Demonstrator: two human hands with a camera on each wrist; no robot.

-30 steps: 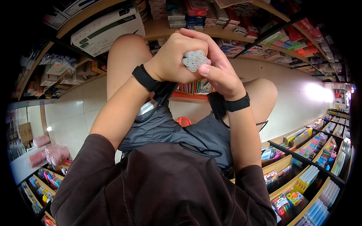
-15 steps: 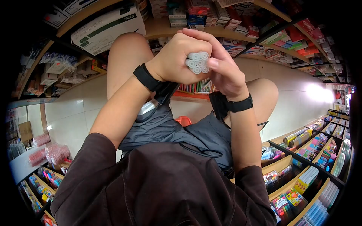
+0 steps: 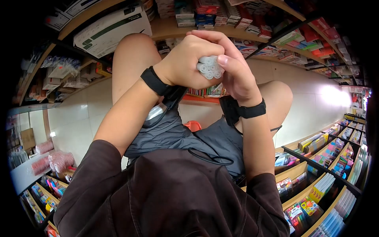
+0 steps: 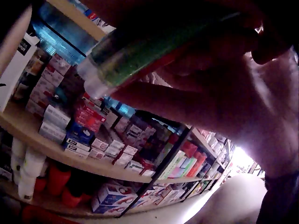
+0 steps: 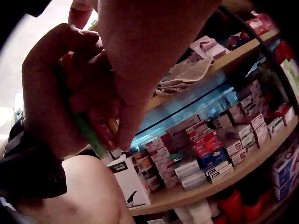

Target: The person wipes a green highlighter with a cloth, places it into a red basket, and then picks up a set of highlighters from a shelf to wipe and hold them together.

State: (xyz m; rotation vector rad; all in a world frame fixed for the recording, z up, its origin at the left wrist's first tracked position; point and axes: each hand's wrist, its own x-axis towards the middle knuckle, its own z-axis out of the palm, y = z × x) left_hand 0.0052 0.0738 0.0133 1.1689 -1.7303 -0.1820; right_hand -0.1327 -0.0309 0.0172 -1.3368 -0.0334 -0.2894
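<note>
A bundle of several slim pens [image 3: 210,68] with translucent whitish ends is held in front of the knees, its ends facing the head camera. My left hand [image 3: 188,59] grips it in a fist. My right hand [image 3: 240,73] cups it from the other side, thumb at the pen ends and fingers bent over the far side of the left fist. In the left wrist view, green and red pen barrels [image 4: 140,58] show, with clear tips at the lower left. Dark fingers hide most of the bundle in the right wrist view, where a green pen [image 5: 88,135] peeks out.
A wooden shelf [image 3: 166,31] packed with small boxes stands ahead, with a large white carton [image 3: 114,33] at its left. Bins of stationery [image 3: 316,189] line the lower right. A red stool [image 3: 192,125] shows between the legs.
Both hands have shifted slightly right with the pens. The pen ends have turned a little within the grip, and the right thumb has moved up along them.
</note>
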